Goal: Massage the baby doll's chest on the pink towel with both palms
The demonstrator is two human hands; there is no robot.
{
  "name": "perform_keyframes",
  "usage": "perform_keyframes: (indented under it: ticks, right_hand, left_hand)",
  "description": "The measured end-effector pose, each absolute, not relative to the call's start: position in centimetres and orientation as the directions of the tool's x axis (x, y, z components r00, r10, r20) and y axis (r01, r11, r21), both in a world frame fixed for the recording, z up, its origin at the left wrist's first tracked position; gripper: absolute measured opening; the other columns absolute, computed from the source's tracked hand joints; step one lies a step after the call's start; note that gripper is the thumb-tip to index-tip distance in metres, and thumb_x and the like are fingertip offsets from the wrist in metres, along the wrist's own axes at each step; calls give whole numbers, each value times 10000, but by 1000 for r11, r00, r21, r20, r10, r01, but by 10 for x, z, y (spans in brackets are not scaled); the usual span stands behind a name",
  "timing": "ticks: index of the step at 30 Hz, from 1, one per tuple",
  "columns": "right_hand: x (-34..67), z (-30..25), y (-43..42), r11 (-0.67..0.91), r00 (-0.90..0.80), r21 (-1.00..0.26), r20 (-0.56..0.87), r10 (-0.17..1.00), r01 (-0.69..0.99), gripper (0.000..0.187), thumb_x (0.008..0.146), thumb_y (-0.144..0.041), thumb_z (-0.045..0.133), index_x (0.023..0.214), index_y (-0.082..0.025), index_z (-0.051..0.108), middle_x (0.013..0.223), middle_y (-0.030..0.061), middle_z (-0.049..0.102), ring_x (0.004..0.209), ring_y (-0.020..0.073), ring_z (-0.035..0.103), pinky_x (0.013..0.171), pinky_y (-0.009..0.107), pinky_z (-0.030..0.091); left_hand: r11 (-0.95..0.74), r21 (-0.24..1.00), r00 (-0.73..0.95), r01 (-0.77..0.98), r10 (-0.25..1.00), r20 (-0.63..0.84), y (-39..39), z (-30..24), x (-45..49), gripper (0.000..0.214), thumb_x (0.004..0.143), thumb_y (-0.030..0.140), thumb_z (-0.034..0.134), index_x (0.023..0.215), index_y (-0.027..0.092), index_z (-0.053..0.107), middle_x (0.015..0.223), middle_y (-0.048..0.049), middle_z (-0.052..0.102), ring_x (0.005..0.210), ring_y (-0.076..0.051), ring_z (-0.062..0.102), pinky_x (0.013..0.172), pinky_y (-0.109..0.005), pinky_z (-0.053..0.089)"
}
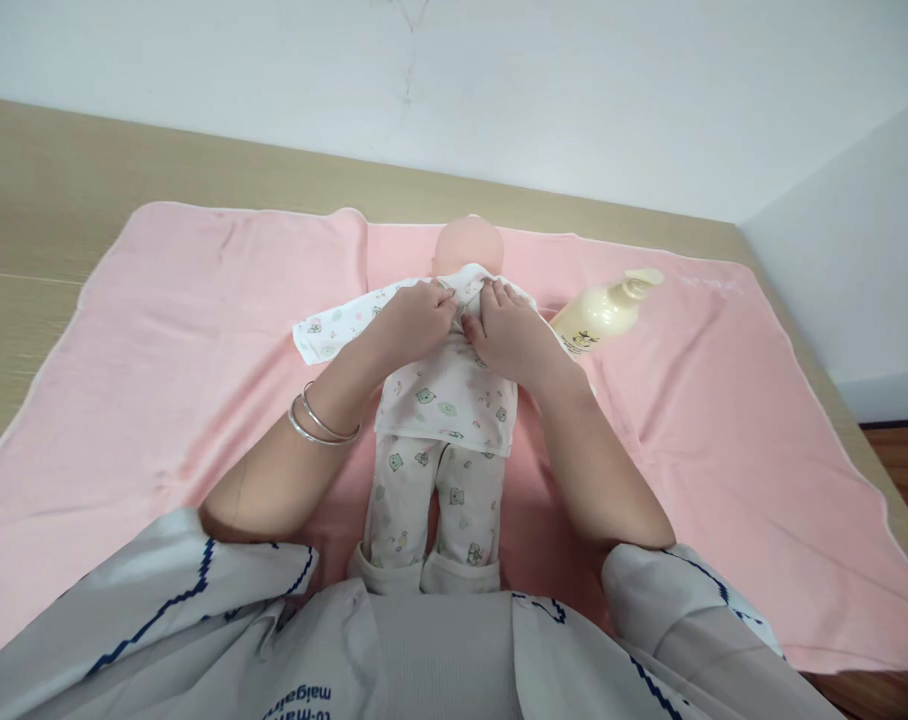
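Note:
A baby doll (469, 245) lies on its back, its head at the far end and its legs toward me. It wears a white long-sleeved baby shirt (448, 400) and matching trousers (465, 500), both printed with small animals and leaves. At the shirt's neckline, my left hand (418, 318) is closed, its fingertips pinching the cloth. Beside it, my right hand (508, 325) has its fingers over the chest cloth near the collar and its thumb below, with a fold gathered between them. The doll's right-side arm is mostly hidden behind my forearm.
Beneath the doll a pink blanket (221, 330) covers much of a wooden table (41, 190). A pale yellow pump bottle (600, 312) lies tilted on the blanket, just right of my right hand. The white wall (574, 110) rises behind the table's far edge.

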State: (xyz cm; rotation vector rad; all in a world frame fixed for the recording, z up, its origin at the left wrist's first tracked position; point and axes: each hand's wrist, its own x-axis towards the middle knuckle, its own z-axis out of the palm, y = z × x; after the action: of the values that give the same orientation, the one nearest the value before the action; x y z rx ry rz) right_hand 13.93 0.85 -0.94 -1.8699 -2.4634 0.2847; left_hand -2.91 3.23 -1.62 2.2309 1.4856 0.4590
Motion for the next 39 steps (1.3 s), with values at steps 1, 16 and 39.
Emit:
perform_keyframes:
  ticks: [1, 16, 39]
  right_hand:
    - [136, -7, 3, 282, -292, -141, -58, 955, 949, 689, 1097, -355, 292, 1615, 98, 341, 1701, 318, 381, 1611, 408, 374, 1314, 571, 319]
    - [139, -22, 23, 194, -184, -355, 61, 981, 915, 446, 1091, -265, 286, 1123, -128, 708, 1285, 215, 734, 1290, 312, 631, 1118, 472, 486]
    - [133, -23, 24, 100, -102, -244, 4, 995, 965, 542, 1107, -321, 266, 1477, -20, 524, 1573, 277, 563, 1491, 355, 514, 1234, 509, 400]
  left_hand:
    - [-337, 507, 361, 794, 931, 54, 38, -21, -30, 371, 1040, 213, 358, 883, 182, 693, 1013, -113, 750, 967, -275, 683, 923, -440, 559]
    - [-383, 305, 341, 872, 922, 182, 17, -49, -5, 473, 1054, 225, 334, 1417, 33, 568, 1526, -288, 561, 1498, -392, 448, 1226, -588, 355]
    - [-534, 298, 490, 792, 845, 212, 17, -31, -14, 388, 1012, 144, 321, 1140, 119, 686, 1223, -237, 694, 1240, -389, 594, 1128, -597, 450]
